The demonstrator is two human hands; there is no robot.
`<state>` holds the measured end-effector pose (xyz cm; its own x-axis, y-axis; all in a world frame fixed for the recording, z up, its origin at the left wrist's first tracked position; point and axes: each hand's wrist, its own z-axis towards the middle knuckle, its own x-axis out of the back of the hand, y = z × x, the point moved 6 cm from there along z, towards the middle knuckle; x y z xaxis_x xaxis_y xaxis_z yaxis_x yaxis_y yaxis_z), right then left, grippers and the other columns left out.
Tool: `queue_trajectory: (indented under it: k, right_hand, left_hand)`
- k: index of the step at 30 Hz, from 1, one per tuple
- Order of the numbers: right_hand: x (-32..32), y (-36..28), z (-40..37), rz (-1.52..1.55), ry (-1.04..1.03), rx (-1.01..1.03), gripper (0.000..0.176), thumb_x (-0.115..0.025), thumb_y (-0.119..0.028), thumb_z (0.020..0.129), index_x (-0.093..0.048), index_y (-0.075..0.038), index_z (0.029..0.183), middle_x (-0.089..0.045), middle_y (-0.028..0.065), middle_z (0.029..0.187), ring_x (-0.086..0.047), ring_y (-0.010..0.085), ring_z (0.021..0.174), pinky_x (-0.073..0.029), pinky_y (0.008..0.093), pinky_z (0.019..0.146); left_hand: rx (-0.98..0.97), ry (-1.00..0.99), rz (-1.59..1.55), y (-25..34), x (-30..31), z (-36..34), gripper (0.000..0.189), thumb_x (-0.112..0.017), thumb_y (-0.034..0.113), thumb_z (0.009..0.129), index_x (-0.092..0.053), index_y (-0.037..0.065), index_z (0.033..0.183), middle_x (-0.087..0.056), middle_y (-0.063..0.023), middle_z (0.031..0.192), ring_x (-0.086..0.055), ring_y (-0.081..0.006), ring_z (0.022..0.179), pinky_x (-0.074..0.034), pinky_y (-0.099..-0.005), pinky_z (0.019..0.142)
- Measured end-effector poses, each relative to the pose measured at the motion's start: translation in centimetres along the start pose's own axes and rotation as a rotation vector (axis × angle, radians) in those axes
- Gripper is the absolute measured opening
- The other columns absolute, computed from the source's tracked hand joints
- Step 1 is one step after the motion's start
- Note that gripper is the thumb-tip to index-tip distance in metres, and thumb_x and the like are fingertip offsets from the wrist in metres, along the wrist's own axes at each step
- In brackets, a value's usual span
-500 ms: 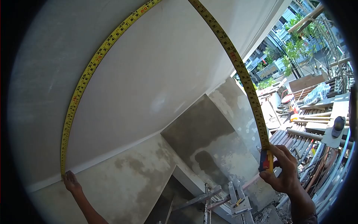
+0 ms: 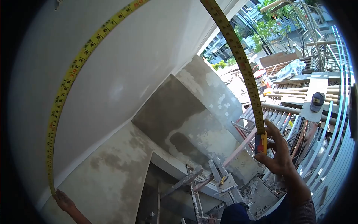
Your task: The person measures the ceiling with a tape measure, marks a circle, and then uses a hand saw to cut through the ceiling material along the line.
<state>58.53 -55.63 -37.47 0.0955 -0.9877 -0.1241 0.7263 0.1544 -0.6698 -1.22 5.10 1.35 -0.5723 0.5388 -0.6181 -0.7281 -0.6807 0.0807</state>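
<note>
A yellow tape measure blade (image 2: 71, 76) arches up out of the top of the view and comes back down on the right. Its lower left end is pinched in my left hand (image 2: 64, 201), close to where the white ceiling meets the plastered wall. At the other end, my right hand (image 2: 279, 153) holds the yellow and dark tape case (image 2: 260, 143) between thumb and fingers, with the blade rising out of its top. The smooth white ceiling surface (image 2: 112, 74) lies behind the arch.
Patchy plastered wall (image 2: 108, 168) runs below the ceiling. Scaffold bars and planks (image 2: 223, 179) stand at bottom centre, with a dark blue shape (image 2: 235, 214) beneath. Pipes, poles, a bucket (image 2: 260, 74) and a cap (image 2: 317, 101) lie at right, with plants (image 2: 268, 33) beyond.
The view has shifted, so walls and clutter sit further left. My left hand appears lower and further left, and the tape case slightly higher. The dark blue shape has come into view.
</note>
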Motion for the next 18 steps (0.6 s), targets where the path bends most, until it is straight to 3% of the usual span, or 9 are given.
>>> queue_trajectory:
  k: [3,6,8,11,14,15,16,17,18]
  right_hand:
    - [0.7,6.1,-3.0,-0.007,-0.072,-0.246,0.098,-0.085,-0.011,0.071,-0.032,-0.008,0.153,-0.052,0.0208,0.138,-0.053,0.0323,0.128,-0.051,0.0446,0.095]
    - [2.3,13.2,-8.0,-0.101,-0.154,-0.429,0.094,-0.083,-0.008,0.070,-0.036,-0.009,0.152,-0.054,0.0184,0.137,-0.049,0.0302,0.131,-0.042,0.0423,0.107]
    - [4.5,20.1,-12.5,-0.037,-0.192,-0.505,0.077,-0.080,-0.004,0.067,-0.053,-0.008,0.138,-0.058,0.0127,0.133,-0.053,0.0257,0.124,-0.036,0.0375,0.111]
    - [7.6,24.7,-18.7,-0.025,-0.189,-0.735,0.066,-0.077,0.000,0.062,-0.063,-0.007,0.126,-0.063,0.0113,0.125,-0.056,0.0246,0.120,-0.039,0.0372,0.109]
    - [9.3,24.9,-22.8,0.054,-0.163,-0.959,0.067,-0.074,-0.001,0.057,-0.067,-0.006,0.123,-0.064,0.0114,0.124,-0.058,0.0255,0.114,-0.045,0.0371,0.102]
    - [9.5,24.4,-23.5,0.031,-0.247,-0.990,0.069,-0.073,-0.003,0.056,-0.067,-0.008,0.125,-0.064,0.0110,0.125,-0.058,0.0267,0.114,-0.046,0.0367,0.101]
    - [9.6,23.6,-24.3,0.122,-0.238,-1.105,0.069,-0.071,-0.006,0.057,-0.067,-0.009,0.126,-0.063,0.0114,0.127,-0.058,0.0270,0.114,-0.046,0.0361,0.100]
    - [9.6,23.3,-25.4,0.171,-0.217,-1.221,0.071,-0.068,-0.008,0.057,-0.066,-0.010,0.128,-0.063,0.0110,0.127,-0.058,0.0258,0.114,-0.046,0.0343,0.099]
    - [9.8,23.1,-25.8,0.145,-0.249,-1.115,0.072,-0.066,-0.011,0.057,-0.066,-0.009,0.128,-0.064,0.0115,0.124,-0.060,0.0237,0.109,-0.047,0.0327,0.096]
  left_hand:
    - [0.084,-0.128,0.085,-4.0,2.7,-2.1,0.044,-0.045,0.026,0.107,-0.040,-0.005,0.139,-0.052,-0.0191,0.133,-0.053,-0.0254,0.124,-0.045,-0.0352,0.107]
    - [0.158,-0.029,0.135,-7.6,0.8,-8.5,0.042,-0.047,0.025,0.106,-0.043,-0.005,0.136,-0.054,-0.0173,0.131,-0.055,-0.0239,0.120,-0.046,-0.0352,0.105]
    - [0.264,-0.043,0.137,-10.9,3.1,-9.2,0.037,-0.048,0.023,0.106,-0.047,-0.004,0.131,-0.056,-0.0161,0.128,-0.057,-0.0229,0.117,-0.046,-0.0352,0.106]
    - [0.423,-0.349,0.056,-16.7,4.2,-10.3,0.029,-0.050,0.022,0.105,-0.051,-0.003,0.120,-0.059,-0.0160,0.122,-0.059,-0.0207,0.115,-0.049,-0.0353,0.102]
    - [0.549,-0.364,-0.085,-23.6,7.2,-7.3,0.035,-0.048,0.024,0.105,-0.054,-0.006,0.123,-0.061,-0.0186,0.120,-0.058,-0.0278,0.118,-0.049,-0.0349,0.103]
    - [0.619,-0.805,-0.140,-26.4,6.9,-4.7,0.042,-0.043,0.029,0.106,-0.052,-0.006,0.127,-0.060,-0.0196,0.121,-0.057,-0.0282,0.119,-0.050,-0.0350,0.102]
    - [0.504,-0.384,0.247,-29.7,9.6,-1.1,0.061,-0.038,0.043,0.107,-0.036,-0.005,0.145,-0.051,-0.0201,0.134,-0.051,-0.0298,0.128,-0.046,-0.0364,0.106]
    - [0.573,-0.347,0.101,-30.3,7.3,-3.2,0.044,-0.034,0.040,0.105,-0.045,-0.002,0.115,-0.055,-0.0185,0.106,-0.054,-0.0287,0.097,-0.048,-0.0425,0.085]
    - [0.641,-0.296,-0.041,-28.7,4.5,-6.4,0.046,-0.030,0.037,0.103,-0.054,0.002,0.086,-0.059,-0.0170,0.077,-0.058,-0.0275,0.065,-0.051,-0.0486,0.063]
